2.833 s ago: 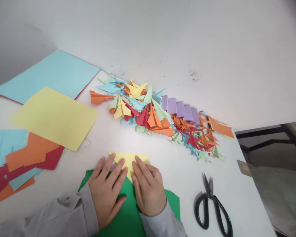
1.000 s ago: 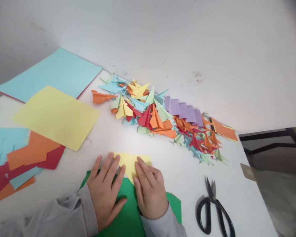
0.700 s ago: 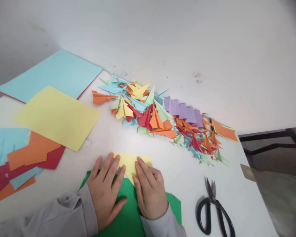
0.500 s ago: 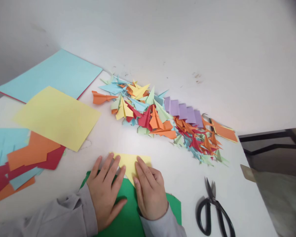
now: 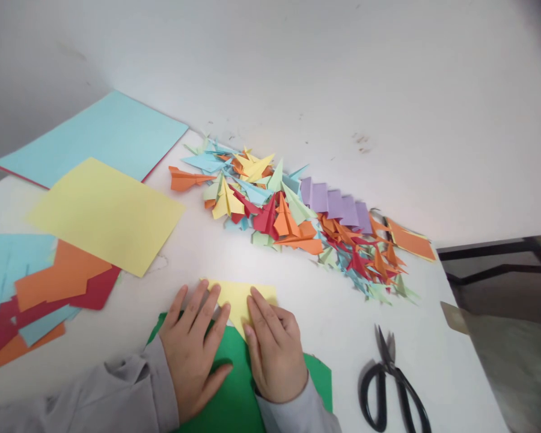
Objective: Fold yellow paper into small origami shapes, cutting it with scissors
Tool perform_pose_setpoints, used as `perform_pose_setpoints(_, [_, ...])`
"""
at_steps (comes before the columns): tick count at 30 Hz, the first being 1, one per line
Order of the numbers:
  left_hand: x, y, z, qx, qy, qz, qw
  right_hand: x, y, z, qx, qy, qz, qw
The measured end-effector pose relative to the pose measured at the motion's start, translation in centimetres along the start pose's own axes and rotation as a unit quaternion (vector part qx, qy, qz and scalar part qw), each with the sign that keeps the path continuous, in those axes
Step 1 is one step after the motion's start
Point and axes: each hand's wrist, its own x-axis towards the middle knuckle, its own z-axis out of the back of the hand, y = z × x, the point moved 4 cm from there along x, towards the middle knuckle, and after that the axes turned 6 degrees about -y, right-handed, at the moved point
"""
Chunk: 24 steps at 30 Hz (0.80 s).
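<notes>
A small folded yellow paper lies on a green sheet at the near edge of the white table. My left hand rests flat with fingers spread, its fingertips pressing the paper's left side. My right hand lies flat beside it, fingers stretched over the paper's right side. Both hands press down and hold nothing.
A long heap of folded paper planes in many colours runs along the wall. Black scissors lie to the right. A yellow sheet, a light blue sheet and orange, red and blue offcuts lie left.
Hands and paper have stayed in place; only the view has drifted slightly.
</notes>
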Motion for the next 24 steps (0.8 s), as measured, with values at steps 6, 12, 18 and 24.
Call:
perform_pose_setpoints(6, [0.03, 0.0, -0.02, 0.006, 0.005, 0.004, 1.0, -0.08, -0.06, -0.03, 0.002, 0.0, 0.001, 1.0])
perform_pose_setpoints(12, [0.11, -0.01, 0.01, 0.004, 0.012, 0.011, 1.0, -0.06, -0.09, 0.03, 0.001, 0.0, 0.0, 1.0])
perform_pose_setpoints(18, [0.28, 0.03, 0.12, 0.004, 0.016, 0.014, 1.0, 0.05, -0.03, 0.03, -0.001, 0.003, -0.002, 1.0])
perform_pose_setpoints(24, [0.46, 0.14, 0.13, 0.0, 0.026, 0.017, 1.0, 0.02, -0.03, 0.01, 0.004, 0.001, 0.001, 1.0])
